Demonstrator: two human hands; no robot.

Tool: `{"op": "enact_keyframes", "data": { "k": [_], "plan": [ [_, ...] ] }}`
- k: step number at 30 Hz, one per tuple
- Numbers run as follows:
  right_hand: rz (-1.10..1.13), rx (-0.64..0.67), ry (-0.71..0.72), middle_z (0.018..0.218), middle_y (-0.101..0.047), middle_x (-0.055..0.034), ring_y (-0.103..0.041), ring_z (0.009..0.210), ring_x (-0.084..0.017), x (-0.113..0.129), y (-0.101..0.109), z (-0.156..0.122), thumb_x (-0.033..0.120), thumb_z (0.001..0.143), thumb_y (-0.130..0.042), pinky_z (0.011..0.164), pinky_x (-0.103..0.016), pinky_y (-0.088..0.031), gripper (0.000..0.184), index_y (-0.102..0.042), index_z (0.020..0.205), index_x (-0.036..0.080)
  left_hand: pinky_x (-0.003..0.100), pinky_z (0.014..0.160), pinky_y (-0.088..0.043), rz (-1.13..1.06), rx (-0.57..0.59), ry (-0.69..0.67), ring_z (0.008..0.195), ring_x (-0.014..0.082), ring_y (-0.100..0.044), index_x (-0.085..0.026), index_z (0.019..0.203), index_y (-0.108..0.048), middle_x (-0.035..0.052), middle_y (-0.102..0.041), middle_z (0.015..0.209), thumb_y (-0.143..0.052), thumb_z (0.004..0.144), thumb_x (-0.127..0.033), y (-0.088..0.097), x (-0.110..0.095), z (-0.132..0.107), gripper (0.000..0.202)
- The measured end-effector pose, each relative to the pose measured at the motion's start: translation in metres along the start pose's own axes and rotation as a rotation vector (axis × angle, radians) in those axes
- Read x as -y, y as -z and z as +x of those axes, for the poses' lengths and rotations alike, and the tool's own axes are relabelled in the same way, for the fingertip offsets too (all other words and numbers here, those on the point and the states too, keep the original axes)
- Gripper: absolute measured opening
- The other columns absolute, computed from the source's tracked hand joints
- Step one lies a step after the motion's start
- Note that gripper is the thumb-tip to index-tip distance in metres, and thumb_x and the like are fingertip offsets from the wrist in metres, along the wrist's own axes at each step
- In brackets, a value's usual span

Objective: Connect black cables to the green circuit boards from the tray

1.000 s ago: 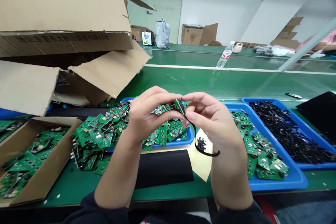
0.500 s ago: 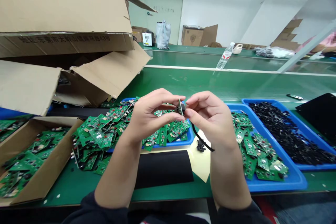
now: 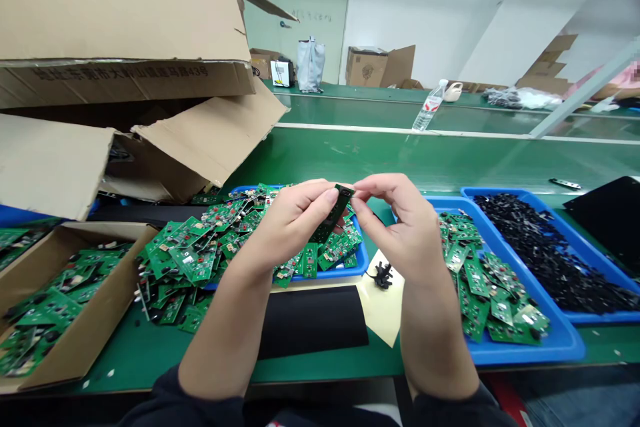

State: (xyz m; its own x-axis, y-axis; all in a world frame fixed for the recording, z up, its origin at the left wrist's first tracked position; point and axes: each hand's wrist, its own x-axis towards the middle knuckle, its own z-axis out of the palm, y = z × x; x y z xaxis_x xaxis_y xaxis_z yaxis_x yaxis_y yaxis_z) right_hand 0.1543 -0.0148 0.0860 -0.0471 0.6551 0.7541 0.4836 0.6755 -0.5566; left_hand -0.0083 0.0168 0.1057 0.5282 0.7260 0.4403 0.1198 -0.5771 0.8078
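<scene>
Over the blue plastic tray [image 3: 363, 259]: narrow dark green circuit board [image 3: 330, 217], tilted, raised clear of the tray between both hands; small black connector [image 3: 344, 192] at its upper end.
Left grip [image 3: 295, 223]: thumb and fingers pressed together, pinching the board's lower part.
Right grip [image 3: 395, 227]: thumb and forefinger nearly closed at the board's upper end; contact with the board impossible to confirm.
Handling: edge contact probably the safest hold, sparing the small components on the board's face; firm left pinch best for steadying it.
Below the hands: heap of green printed circuit boards [image 3: 190, 260], spilling across the tray.
Beside the right wrist: small black spiked plastic part [image 3: 383, 275] on cream paper sheet [image 3: 385, 320].
Right of the hands: second blue plastic tray [image 3: 525, 353] of green boards; third blue plastic tray [image 3: 525, 199] of loose black parts.
Left of the hands: open brown cardboard box [image 3: 85, 340] of green boards, on green-topped desk [image 3: 400, 160].
</scene>
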Motion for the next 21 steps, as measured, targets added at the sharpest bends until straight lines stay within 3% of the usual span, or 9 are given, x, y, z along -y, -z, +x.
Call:
{"op": "enact_keyframes", "data": {
  "k": [5, 11, 16, 21],
  "plan": [
    [-0.015, -0.031, -0.030, 0.087, -0.062, -0.0018, -0.061, 0.079, -0.014, 0.001, -0.001, 0.000, 0.013, 0.083, -0.052, 0.073, -0.030, -0.054, 0.014, -0.058, 0.095, 0.019, 0.021, 0.050, -0.049, -0.136, -0.078, 0.062, 0.054, 0.0108, -0.058, -0.014, 0.088, -0.067, 0.0021, -0.062, 0.067, -0.045, 0.091, -0.034, -0.010, 0.001, 0.001, 0.031],
    [-0.113, -0.071, 0.001, 0.087, -0.063, -0.0025, -0.063, 0.079, -0.015, 0.000, 0.002, 0.000, 0.014, 0.085, -0.052, 0.073, -0.031, -0.054, 0.013, -0.059, 0.094, 0.020, 0.021, 0.046, -0.047, -0.082, -0.105, 0.101, 0.049, 0.0106, -0.056, -0.015, 0.068, -0.060, -0.0003, -0.057, 0.058, -0.045, 0.090, -0.035, -0.012, 0.001, 0.001, 0.033],
    [-0.282, -0.041, 0.205, 0.085, -0.065, -0.0039, -0.063, 0.082, -0.018, -0.004, 0.007, 0.003, 0.012, 0.088, -0.050, 0.074, -0.034, -0.054, 0.014, -0.060, 0.093, 0.021, 0.020, 0.043, -0.041, -0.010, -0.022, 0.123, 0.046, 0.0098, -0.052, -0.015, 0.060, -0.055, -0.0001, -0.056, 0.052, -0.041, 0.091, -0.032, -0.008, -0.003, 0.001, 0.038],
    [-0.216, -0.031, 0.323, 0.089, -0.065, -0.0031, -0.062, 0.087, -0.018, -0.006, 0.004, 0.003, 0.007, 0.086, -0.050, 0.078, -0.037, -0.055, 0.023, -0.058, 0.098, 0.026, 0.021, 0.043, -0.040, -0.057, 0.106, 0.110, 0.043, 0.0092, -0.050, -0.015, 0.056, -0.054, -0.0002, -0.056, 0.052, -0.041, 0.092, -0.032, -0.001, -0.006, 0.001, 0.041]
  ]
}}
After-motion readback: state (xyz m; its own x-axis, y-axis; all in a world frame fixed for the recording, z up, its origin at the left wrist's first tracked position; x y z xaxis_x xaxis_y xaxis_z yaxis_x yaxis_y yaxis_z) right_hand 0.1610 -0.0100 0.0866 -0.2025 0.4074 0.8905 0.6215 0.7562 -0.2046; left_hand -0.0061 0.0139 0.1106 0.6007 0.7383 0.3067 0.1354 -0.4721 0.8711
